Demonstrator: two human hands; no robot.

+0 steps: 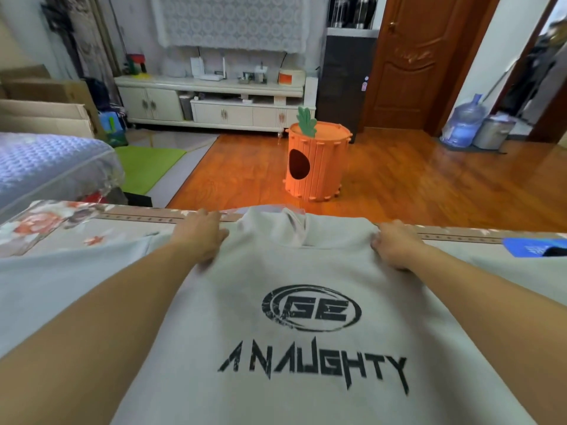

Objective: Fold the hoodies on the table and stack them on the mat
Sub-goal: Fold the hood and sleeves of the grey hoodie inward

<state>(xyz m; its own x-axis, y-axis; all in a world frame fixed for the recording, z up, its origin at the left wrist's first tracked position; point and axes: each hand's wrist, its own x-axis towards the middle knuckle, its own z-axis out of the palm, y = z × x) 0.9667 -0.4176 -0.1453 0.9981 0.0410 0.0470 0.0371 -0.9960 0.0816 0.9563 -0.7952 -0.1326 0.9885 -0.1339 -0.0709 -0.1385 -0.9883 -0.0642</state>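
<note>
Floral-covered table [46, 228] carries the grey hoodie [306, 286], spread flat, print up, not yet folded. Left hand [201, 237] and right hand [395, 245] each pinch a shoulder. Blue mat [527, 246] lies right, seemingly bare; folding has barely begun.

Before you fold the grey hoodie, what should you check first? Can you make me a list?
1. Light grey hoodie with black print lies flat, print up: ok.
2. Left hand has a grip on its shoulder: ok.
3. Right hand has a grip on the other shoulder: ok.
4. Sleeves spread out to both sides: ok.
5. Blue mat at the table's right edge has room: cannot tell, mostly out of view.
</note>
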